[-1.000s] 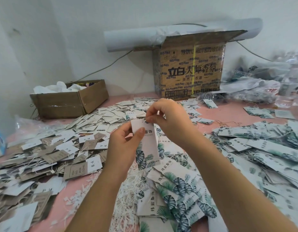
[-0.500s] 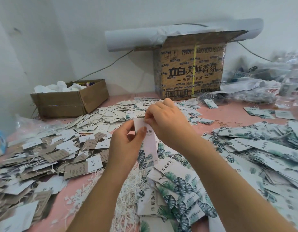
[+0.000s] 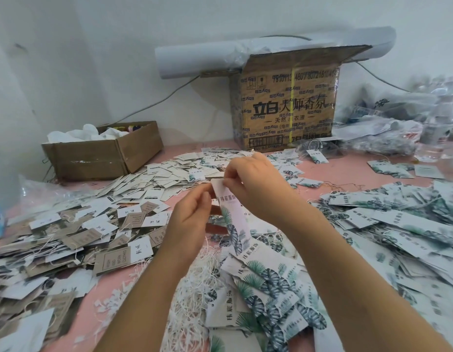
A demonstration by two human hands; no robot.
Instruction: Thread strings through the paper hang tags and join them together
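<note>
- Left hand (image 3: 192, 219) is raised over the counter (image 3: 347, 174), its fingers pinching one leaf-print hang tag (image 3: 234, 222) by its edge.
- Right hand (image 3: 256, 184) pinches the tag's top.
- Two cardboard boxes (image 3: 286, 110) stand behind; the loose tags are uncountable.

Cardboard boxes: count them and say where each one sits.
2. The low open box sits at back left; the tall printed box stands at back centre. Others may be hidden outside the view.

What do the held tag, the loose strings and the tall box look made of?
Held tag: matte printed card, seemingly; hangs flat, stiff.
Strings: thin white cord, fibre unclear; curled strands.
Tall box: brown cardboard, printed; folded flap.
</note>
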